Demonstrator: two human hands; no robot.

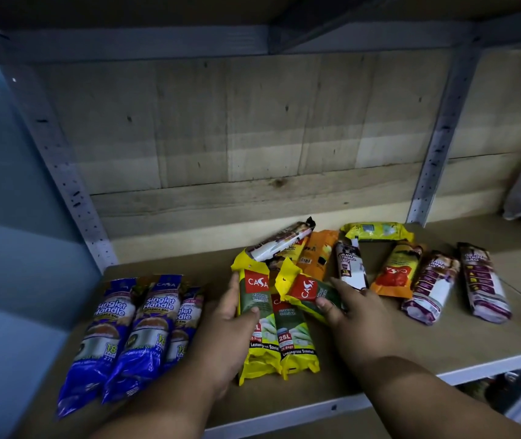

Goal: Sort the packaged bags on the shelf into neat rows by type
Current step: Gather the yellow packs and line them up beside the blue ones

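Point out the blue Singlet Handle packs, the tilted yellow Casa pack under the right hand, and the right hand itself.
blue Singlet Handle packs [150,324]: head view, label of the middle pack.
tilted yellow Casa pack [305,288]: head view, its red logo patch.
right hand [355,312]: head view, back of the hand.

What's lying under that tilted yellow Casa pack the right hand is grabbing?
The tilted yellow pack overlaps the top of an upright yellow pack. The right hand and the pack hide whatever else lies beneath.

Both forearms are reaching forward; the left hand [226,324] and right hand [352,315] are lying palm-down, fingers loosely curled.
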